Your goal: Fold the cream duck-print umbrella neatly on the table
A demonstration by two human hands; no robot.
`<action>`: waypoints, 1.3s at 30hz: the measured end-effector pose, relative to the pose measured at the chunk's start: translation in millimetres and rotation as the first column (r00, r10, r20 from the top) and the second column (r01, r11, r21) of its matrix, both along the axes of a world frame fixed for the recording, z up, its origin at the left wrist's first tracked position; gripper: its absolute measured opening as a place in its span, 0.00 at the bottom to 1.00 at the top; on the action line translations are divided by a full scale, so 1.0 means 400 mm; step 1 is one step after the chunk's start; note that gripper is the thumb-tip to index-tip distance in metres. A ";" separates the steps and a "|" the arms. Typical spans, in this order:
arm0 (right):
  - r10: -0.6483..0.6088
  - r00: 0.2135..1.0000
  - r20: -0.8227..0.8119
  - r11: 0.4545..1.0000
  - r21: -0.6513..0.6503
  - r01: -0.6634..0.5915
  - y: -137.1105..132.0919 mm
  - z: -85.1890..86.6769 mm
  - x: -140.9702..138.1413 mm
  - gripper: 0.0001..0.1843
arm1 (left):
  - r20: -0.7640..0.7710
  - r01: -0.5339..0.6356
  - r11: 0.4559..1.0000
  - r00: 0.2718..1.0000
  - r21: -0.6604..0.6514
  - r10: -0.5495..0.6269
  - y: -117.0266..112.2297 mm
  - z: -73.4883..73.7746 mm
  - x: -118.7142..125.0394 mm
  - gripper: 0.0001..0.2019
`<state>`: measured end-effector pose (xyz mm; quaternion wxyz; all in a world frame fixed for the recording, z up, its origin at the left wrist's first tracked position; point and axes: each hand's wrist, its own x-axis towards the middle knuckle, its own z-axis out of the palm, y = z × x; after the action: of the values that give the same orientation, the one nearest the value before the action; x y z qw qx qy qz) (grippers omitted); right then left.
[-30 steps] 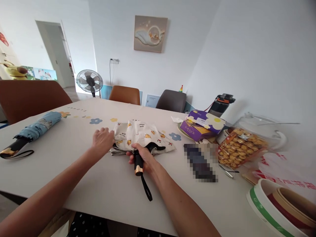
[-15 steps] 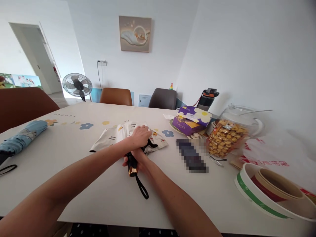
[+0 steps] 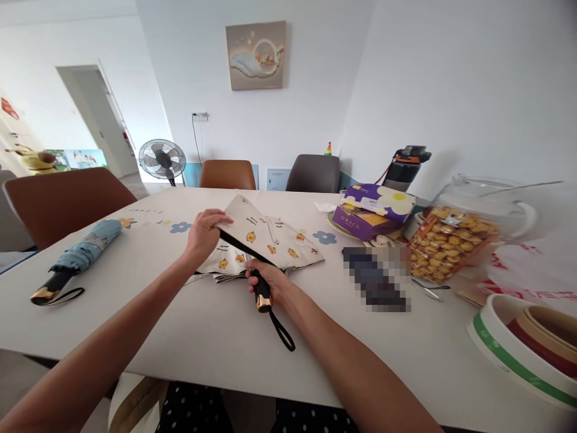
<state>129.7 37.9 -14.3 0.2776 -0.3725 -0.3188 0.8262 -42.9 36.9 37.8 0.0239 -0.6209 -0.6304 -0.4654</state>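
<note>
the white umbrella (image 3: 295,243) lies on the counter (image 3: 180,337) right in front of you, its cloth loose and spread away from you and its handle (image 3: 262,291) pointing back toward you. the wrist loop (image 3: 283,331) hangs off the handle's end onto the counter. that way round, the handle falls easily within your reach and the duck-printed folds lie in full view.

your right hand (image 3: 274,282) has its fingers clamped around the upper part of the handle, just below the cloth, probably to anchor the umbrella so it does not slide or turn. your left hand (image 3: 207,231) has its fingers drawn together on the edge of one fold, where a dark band (image 3: 243,245) runs slantwise toward your right hand; the fingertips are partly hidden. this fold is raised at an angle over the others, seemingly held taut between your two hands so that it lies flat and apart from the layers beneath.

to your left, well apart, a blue umbrella (image 3: 88,248) lies rolled, its handle also toward you. to your right sit purple boxes (image 3: 360,222) on a plate, a bag of snacks (image 3: 451,249) by a clear jug (image 3: 471,195), a blurred dark thing (image 3: 374,282) and a white tub (image 3: 505,352), all pushed aside enough to leave your hands elbow room.
</note>
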 end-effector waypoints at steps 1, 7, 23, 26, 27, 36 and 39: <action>0.005 1.000 -0.004 1.000 -0.002 -0.005 0.001 -0.001 -0.001 0.08 | 0.034 0.000 0.995 0.999 -0.101 0.004 -0.011 -0.018 -0.018 0.20; 0.017 0.999 -0.042 1.000 0.023 -0.016 0.002 -0.013 -0.003 0.06 | -0.099 -0.033 0.993 0.995 -0.116 0.021 -0.096 -0.079 -0.070 0.14; -0.004 0.999 0.045 0.995 0.101 0.000 -0.014 -0.009 -0.018 0.04 | -0.588 0.284 0.896 0.680 -0.341 -0.439 -0.055 -0.048 0.050 0.34; -0.012 0.998 0.061 0.996 0.092 0.006 -0.014 -0.003 -0.015 0.04 | -0.513 0.406 0.856 0.685 -0.319 -0.516 -0.018 -0.060 0.067 0.31; -0.017 0.998 0.059 0.997 0.082 0.012 -0.013 -0.003 -0.014 0.05 | -0.476 0.399 0.873 0.732 -0.282 -0.488 -0.009 -0.069 0.064 0.30; 0.064 0.993 -0.095 0.998 0.030 -0.062 -0.001 -0.015 -0.001 0.05 | -0.211 0.266 0.925 0.921 -0.270 -0.326 0.002 -0.145 0.040 0.29; 0.109 0.982 -0.156 0.994 0.029 -0.106 -0.004 -0.009 0.008 0.07 | -0.311 0.213 0.940 0.904 -0.268 -0.294 0.000 -0.144 0.048 0.31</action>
<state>133.1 36.1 -18.0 0.2606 -0.2852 -0.3241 0.8635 -23.7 36.9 -19.9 0.0023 -0.7688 -0.5785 -0.2727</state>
